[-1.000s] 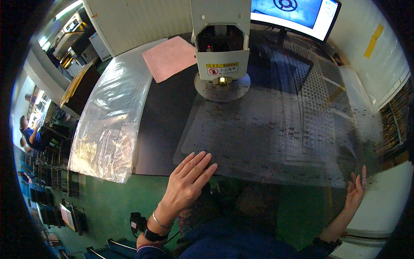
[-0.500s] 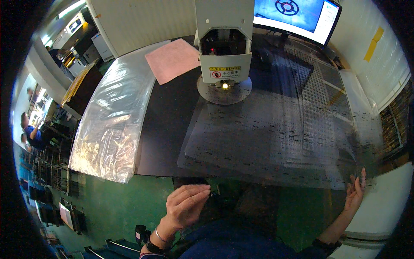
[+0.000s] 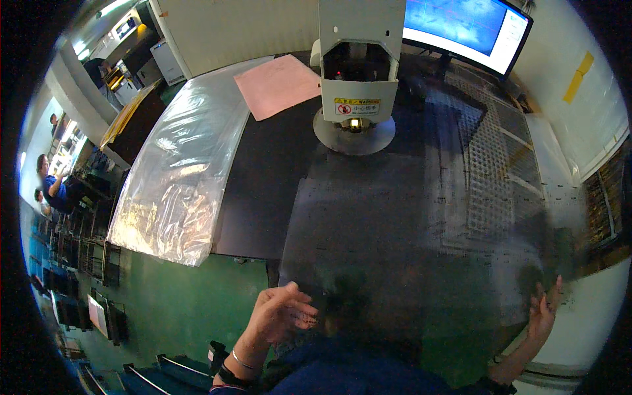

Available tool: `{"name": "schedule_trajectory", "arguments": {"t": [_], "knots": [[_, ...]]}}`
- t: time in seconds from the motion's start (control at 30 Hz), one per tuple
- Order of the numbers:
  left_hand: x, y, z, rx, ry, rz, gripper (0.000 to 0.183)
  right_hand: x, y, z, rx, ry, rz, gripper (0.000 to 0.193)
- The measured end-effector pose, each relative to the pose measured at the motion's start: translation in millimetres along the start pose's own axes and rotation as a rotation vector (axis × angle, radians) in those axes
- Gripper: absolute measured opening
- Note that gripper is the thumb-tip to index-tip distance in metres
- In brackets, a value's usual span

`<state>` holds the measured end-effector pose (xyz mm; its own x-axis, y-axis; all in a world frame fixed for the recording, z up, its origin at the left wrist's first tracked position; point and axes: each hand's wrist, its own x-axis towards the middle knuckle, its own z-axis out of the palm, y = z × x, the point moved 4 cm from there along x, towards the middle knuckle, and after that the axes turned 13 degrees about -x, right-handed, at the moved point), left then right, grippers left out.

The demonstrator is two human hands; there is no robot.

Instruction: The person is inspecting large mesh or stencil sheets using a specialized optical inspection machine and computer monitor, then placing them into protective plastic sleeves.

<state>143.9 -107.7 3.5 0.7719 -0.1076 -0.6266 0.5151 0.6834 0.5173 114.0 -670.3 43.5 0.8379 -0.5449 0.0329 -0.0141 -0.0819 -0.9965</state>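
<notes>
A large, see-through film sheet (image 3: 368,224) with rows of small dark marks spreads over the dark tabletop and past its front edge. Its right side is in my right hand (image 3: 543,313), which pinches it with some fingers stretched up. At the sheet's near left corner is my left hand (image 3: 283,313), fingers curled and slightly blurred, closed at the film's edge; the exact contact is hard to see. Beyond the sheet stands a pale machine head (image 3: 359,99) with a small light, above a round plate (image 3: 355,139).
Clear plastic sheeting (image 3: 178,164) lies along the table's left side, beside a pink square sheet (image 3: 278,85). A monitor (image 3: 464,29) stands at the back right. Racks (image 3: 99,263) and people (image 3: 52,184) are farther left, over a green floor.
The film sheet has come toward me, off the round plate and farther over the front edge. My left hand has turned and shifted slightly left. The ring pattern has left the monitor.
</notes>
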Motion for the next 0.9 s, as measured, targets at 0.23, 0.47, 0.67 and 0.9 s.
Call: {"name": "schedule_trajectory", "arguments": {"t": [0.23, 0.47, 0.67, 0.9], "knots": [[4.5, 27.7, 30.7, 0.254, -0.019, 0.197, 0.016, -1.0, -6.7, -0.4, 0.025, -0.089, 0.013, 0.06], [-5.8, 59.3, 31.8, 1.184, 0.289, 0.982, 0.028, 0.8, 1.7, -0.2, -0.033, 0.13, 0.082, 0.065], [-27.1, 28.4, 92.9, 1.551, -0.454, 1.192, 0.05, 2.3, -0.3, -6.7, 0.036, 0.02, 0.077, 0.064], [-8.1, 0.1, 93.9, 1.781, -0.515, 1.251, 0.041, -1.5, -12.6, 14.5, -0.03, 0.196, 0.109, 0.063]]}}
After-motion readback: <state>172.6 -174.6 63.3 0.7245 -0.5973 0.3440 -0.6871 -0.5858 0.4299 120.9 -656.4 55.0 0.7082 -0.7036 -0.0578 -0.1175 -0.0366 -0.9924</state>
